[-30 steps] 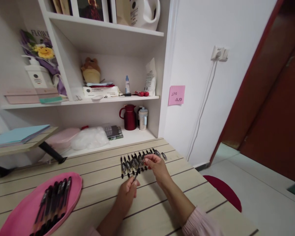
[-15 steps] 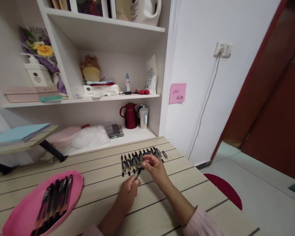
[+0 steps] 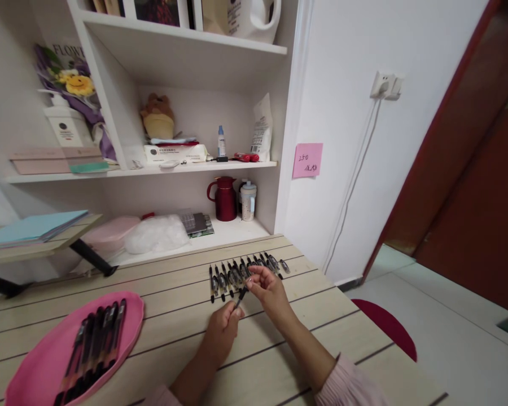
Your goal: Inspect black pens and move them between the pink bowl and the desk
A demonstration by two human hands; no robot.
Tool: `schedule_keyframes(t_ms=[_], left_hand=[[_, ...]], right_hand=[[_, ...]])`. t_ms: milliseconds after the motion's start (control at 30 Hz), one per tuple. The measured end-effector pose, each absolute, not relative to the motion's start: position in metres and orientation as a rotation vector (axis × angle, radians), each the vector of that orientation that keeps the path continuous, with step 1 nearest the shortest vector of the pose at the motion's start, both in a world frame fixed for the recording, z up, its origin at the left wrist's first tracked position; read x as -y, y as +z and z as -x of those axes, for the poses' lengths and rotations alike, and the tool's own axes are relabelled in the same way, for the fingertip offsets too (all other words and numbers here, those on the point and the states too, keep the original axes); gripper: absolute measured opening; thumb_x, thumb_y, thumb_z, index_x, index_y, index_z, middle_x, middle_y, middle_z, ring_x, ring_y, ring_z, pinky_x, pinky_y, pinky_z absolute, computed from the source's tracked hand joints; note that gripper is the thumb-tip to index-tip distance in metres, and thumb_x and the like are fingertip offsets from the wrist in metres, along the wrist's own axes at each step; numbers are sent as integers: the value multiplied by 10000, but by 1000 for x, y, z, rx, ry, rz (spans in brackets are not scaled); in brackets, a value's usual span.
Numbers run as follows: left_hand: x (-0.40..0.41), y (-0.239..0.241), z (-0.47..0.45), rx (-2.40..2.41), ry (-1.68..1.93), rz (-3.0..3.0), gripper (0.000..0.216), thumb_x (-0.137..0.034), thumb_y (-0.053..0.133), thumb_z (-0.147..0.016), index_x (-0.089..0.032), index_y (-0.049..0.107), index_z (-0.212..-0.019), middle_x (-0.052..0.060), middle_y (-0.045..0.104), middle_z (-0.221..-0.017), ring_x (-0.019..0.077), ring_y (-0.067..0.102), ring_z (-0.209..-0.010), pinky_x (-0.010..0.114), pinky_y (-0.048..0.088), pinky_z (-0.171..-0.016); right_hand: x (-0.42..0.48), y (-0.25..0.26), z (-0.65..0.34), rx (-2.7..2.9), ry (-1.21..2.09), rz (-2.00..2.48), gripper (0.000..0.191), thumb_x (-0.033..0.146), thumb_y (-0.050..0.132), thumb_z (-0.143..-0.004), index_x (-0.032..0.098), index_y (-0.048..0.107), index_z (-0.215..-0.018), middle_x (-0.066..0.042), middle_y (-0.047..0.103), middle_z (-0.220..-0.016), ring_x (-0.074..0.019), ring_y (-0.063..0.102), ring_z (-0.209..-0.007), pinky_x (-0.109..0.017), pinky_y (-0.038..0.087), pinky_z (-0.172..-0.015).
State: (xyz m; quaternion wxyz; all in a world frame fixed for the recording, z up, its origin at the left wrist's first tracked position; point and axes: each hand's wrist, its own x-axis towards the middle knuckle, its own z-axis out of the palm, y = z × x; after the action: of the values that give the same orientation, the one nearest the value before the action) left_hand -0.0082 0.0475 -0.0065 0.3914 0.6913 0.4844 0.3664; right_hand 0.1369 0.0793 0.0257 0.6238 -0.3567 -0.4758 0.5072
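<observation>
My left hand is closed around a black pen that points up and away over the wooden table. My right hand pinches the pen's far end; whether it holds a cap there I cannot make out. Just beyond both hands lies a row of several black pens, side by side. At the front left a pink tray holds several more black pens.
White shelves behind the table carry a dark red jug, a bottle, boxes and a soft toy. A pink sticky note hangs on the wall. A red stool seat sits to the right by the table's edge.
My hands stay together on the pen; the right hand shifted slightly along the pen's end. The view drifted a little.
</observation>
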Motion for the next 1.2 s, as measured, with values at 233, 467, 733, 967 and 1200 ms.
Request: schedule_keyframes(t_ms=[233,467,733,967,1200], left_hand=[[-47,-11,7,-1260,965,-1784,308,-413,341,-825,-185,513,-713,-58,415,-442,108,392,-432,219,279,-456],[-45,-11,7,-1231,971,-1779,291,-412,353,-811,-190,506,-700,-59,414,-435,109,381,-428,219,285,-459],[-43,-8,3,-1219,1040,-1731,288,-418,375,-796,-187,511,-688,-65,384,-423,104,351,-427,221,274,-461],[-42,-7,3,-1245,1029,-1712,302,-437,377,-793,-188,510,-685,-64,391,-429,102,354,-422,219,266,-453],[-41,-7,4,-1251,1022,-1771,281,-399,355,-808,-194,506,-690,-59,404,-429,109,364,-427,222,274,-456]], right_hand=[[-80,26,-137,1083,1201,844,366,229,705,-545,182,553,-874,66,517,-549,-75,418,-496,-203,309,-483],[-78,30,-140,1093,1256,867,369,234,719,-523,185,582,-862,56,536,-563,-81,433,-513,-211,319,-505],[-72,33,-147,1087,1460,882,339,317,746,-531,177,669,-830,-27,654,-795,-114,526,-641,-229,376,-563],[-74,21,-143,1074,1419,915,301,391,753,-528,163,699,-717,-20,640,-652,-112,521,-592,-227,381,-544],[-72,21,-142,1039,1396,958,305,389,772,-498,161,685,-680,-10,629,-608,-113,522,-558,-226,374,-521]])
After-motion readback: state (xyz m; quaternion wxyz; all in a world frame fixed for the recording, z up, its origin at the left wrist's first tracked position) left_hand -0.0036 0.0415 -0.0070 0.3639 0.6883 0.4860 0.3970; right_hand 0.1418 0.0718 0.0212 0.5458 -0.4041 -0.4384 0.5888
